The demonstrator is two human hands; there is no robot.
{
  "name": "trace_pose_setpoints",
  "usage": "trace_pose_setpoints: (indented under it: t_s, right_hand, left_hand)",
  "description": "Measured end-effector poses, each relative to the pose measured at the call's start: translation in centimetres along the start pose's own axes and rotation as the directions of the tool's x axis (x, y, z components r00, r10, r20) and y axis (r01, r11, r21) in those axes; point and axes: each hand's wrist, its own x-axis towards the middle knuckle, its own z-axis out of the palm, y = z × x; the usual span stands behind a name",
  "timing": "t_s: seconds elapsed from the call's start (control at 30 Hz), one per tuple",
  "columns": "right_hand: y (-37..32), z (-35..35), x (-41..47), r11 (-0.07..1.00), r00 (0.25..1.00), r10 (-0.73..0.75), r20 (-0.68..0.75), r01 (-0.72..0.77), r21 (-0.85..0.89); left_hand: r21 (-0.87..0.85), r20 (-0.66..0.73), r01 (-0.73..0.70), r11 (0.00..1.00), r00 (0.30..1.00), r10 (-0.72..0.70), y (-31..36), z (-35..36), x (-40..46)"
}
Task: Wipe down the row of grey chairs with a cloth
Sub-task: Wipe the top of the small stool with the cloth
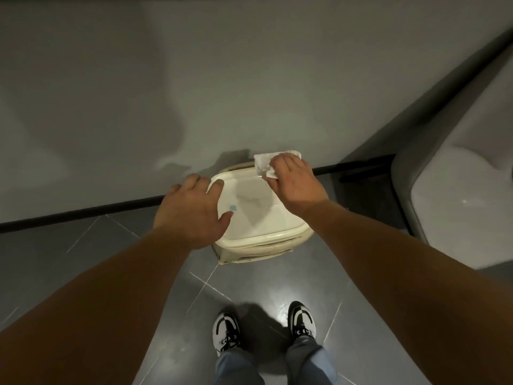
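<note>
A cream plastic stool [258, 218] stands on the dark tiled floor [91, 254], its back edge against the grey wall [194, 93]. The right hand [294, 184] presses a crumpled white cloth [266, 162] onto the stool's far right corner, fingers curled over it. The left hand [194, 209] rests on the stool's left rim, fingers spread and relaxed, gripping nothing. A small blue sticker [233, 208] sits on the seat near the left thumb. A grey chair [458, 195] stands right of the stool.
</note>
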Motion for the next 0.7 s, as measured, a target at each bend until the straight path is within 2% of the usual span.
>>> trace_pose_setpoints:
  t_s: [0.37,0.7]
  right_hand:
    - [-0.5,-16.9,-5.9,0.977,0.973,0.203,-0.113,-0.209,-0.045]
    - [3.1,-28.8,-15.0,0.899,0.872,0.414,-0.26,-0.436,-0.031]
  left_hand:
    - [0.119,-0.045,-0.16,0.98,0.985,0.166,5.6,-12.1,1.0]
    - [0.155,-0.082,-0.386,0.91,0.912,0.401,17.3,-18.9,0.9]
